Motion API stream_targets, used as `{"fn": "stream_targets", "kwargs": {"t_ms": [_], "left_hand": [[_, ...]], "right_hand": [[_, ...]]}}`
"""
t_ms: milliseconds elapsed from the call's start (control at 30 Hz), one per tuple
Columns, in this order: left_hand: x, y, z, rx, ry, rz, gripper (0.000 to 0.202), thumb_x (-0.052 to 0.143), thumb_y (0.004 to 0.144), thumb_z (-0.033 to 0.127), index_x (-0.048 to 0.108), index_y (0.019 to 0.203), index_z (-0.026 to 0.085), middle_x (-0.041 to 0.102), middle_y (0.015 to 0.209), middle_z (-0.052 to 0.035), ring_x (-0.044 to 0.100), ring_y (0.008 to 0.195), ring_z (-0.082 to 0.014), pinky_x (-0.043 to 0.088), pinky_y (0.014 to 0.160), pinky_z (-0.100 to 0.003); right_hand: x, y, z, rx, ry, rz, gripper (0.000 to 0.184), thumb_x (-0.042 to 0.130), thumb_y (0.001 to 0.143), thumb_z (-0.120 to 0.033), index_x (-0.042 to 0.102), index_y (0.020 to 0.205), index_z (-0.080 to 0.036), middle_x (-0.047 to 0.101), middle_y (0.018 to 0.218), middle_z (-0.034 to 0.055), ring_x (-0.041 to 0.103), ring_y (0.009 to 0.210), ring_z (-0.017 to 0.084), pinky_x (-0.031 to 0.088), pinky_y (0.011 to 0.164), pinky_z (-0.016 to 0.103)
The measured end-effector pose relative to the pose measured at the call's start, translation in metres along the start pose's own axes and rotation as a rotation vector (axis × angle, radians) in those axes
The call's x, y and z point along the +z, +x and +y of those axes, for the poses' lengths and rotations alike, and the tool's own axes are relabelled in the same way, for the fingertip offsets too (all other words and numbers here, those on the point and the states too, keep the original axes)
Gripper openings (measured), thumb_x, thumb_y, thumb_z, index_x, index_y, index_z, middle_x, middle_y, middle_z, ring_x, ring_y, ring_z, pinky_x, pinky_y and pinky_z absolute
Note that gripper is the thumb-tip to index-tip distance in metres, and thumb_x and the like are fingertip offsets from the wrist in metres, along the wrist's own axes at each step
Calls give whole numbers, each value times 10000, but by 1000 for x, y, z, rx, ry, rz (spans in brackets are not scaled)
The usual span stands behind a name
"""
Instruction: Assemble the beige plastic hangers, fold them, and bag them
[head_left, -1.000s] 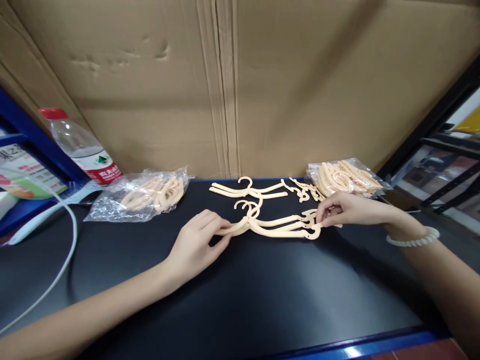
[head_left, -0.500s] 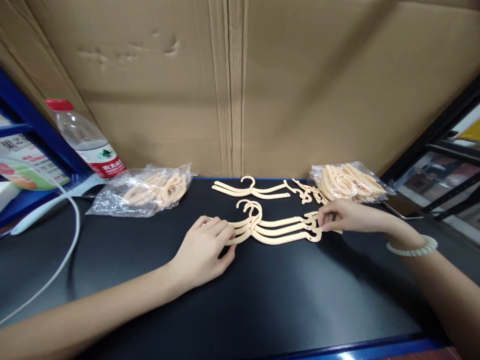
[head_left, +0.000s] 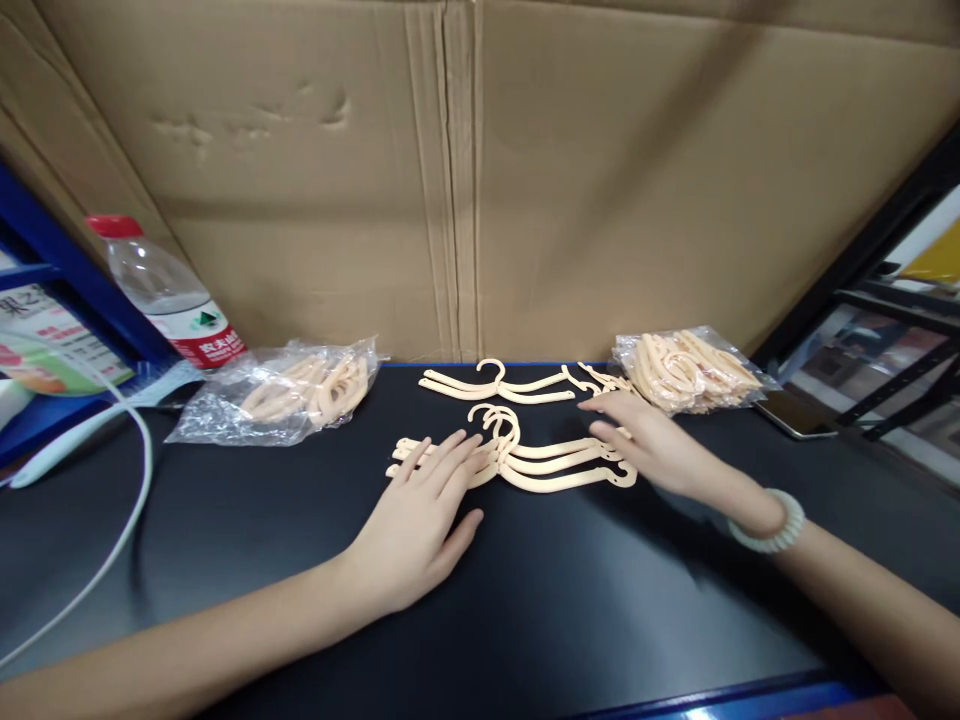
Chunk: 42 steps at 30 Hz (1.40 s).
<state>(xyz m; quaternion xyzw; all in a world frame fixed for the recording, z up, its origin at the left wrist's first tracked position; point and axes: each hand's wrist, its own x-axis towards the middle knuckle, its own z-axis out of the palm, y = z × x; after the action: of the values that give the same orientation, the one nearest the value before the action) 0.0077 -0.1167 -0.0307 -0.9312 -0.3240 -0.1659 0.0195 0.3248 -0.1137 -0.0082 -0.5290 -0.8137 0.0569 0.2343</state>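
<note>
1. Three cream hangers point(head_left: 559, 482) lie overlapped mid-table, hooks pointing away from the person, right ends meeting clip-shaped pieces point(head_left: 622, 476).
2. Left hand point(head_left: 416, 525): fingers spread and relaxed, laid over the hangers' left arms, with no grip around them.
3. Right hand point(head_left: 652, 445): fingers extended and loose over the right ends; whether they touch cannot be told.
4. Just behind, more hanger arms point(head_left: 529, 387) sit near the table's far edge, against the cardboard point(head_left: 315, 200).
5. Plastic bags flank that edge: the left bag point(head_left: 225, 415) near a bottle point(head_left: 180, 310), the right bag point(head_left: 761, 385) just beyond the right hand.
6. Widest room is toward the person: bare dark tabletop point(head_left: 487, 620) runs from the hangers to the blue front edge point(head_left: 697, 703).
7. Far left, a white cable point(head_left: 141, 503) loops over the surface, well apart from the hands.
</note>
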Motion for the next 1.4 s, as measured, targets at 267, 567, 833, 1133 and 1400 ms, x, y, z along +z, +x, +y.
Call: {"fn": "stream_targets", "kwargs": {"t_ms": [267, 567, 833, 1133, 1400], "left_hand": [[1, -4, 0, -7, -40, -180, 711, 465, 906, 314, 146, 1518, 143, 224, 1557, -155, 203, 1438, -317, 187, 1142, -576], [-1, 3, -11, 45, -87, -180, 700, 464, 918, 322, 146, 1521, 166, 230, 1554, -149, 199, 1436, -316, 187, 1138, -586], [1, 3, -15, 35, -68, -198, 680, 433, 931, 328, 145, 1517, 140, 205, 1560, -152, 180, 1443, -305, 194, 1140, -574], [2, 4, -15, 37, -39, -198, 668, 418, 931, 324, 155, 1514, 128, 216, 1556, -155, 192, 1442, -300, 193, 1137, -580], [5, 3, -16, 24, -32, -167, 689, 431, 930, 342, 135, 1518, 139, 219, 1562, -142, 170, 1449, -292, 156, 1155, -568]], "right_hand": [[32, -11, -26, -170, -95, -332, 778, 383, 945, -588, 239, 1500, -62, 170, 1551, 194, 159, 1434, 333, 216, 1158, 531], [37, -9, -19, -212, -95, -274, 749, 414, 947, -564, 219, 1513, -113, 207, 1542, 182, 200, 1423, 334, 249, 1144, 540], [39, -4, -17, -219, -86, -253, 750, 402, 948, -569, 250, 1501, -86, 236, 1527, 202, 223, 1416, 337, 248, 1143, 541], [39, -2, -17, -194, -85, -271, 766, 373, 946, -597, 252, 1499, -81, 236, 1534, 193, 198, 1429, 313, 212, 1163, 512], [36, -1, -15, -241, -68, -135, 639, 375, 978, -502, 349, 1459, -83, 359, 1491, 192, 312, 1390, 314, 304, 1120, 521]]}}
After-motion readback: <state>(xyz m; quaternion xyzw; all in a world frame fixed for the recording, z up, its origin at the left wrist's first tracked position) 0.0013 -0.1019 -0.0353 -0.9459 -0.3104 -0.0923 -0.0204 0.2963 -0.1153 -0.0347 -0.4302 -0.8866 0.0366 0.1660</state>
